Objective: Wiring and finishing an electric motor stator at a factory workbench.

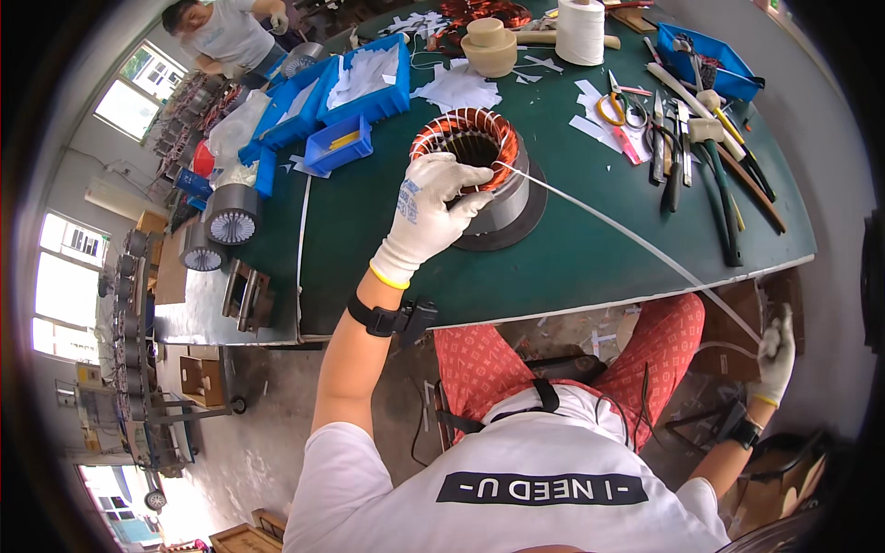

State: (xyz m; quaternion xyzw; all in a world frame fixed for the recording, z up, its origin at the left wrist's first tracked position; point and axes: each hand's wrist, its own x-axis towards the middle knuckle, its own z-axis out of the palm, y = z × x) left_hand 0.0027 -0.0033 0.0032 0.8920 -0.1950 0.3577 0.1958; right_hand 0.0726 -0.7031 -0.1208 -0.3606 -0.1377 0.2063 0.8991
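A motor stator (502, 207) stands upright on a round dark base plate (516, 235) near the middle of the green table. Its ring of copper windings (506, 140) faces up, with white lacing around part of it. My left hand (429, 207), in a white glove, grips the near left rim of the windings, its thumb and fingers bent over it. From the windings a white lacing cord (627, 232) stretches taut to the right, past the table edge. Its other end is in my gloved right hand (777, 358), closed and held far out to the right.
Blue bins (369, 83) with white paper pieces stand at the back left. Scissors (616, 106), hand tools and a mallet (708, 134) lie at the right. A white thread spool (581, 32) stands at the back. Stator cores (232, 214) sit left. Another person (221, 37) works at far left.
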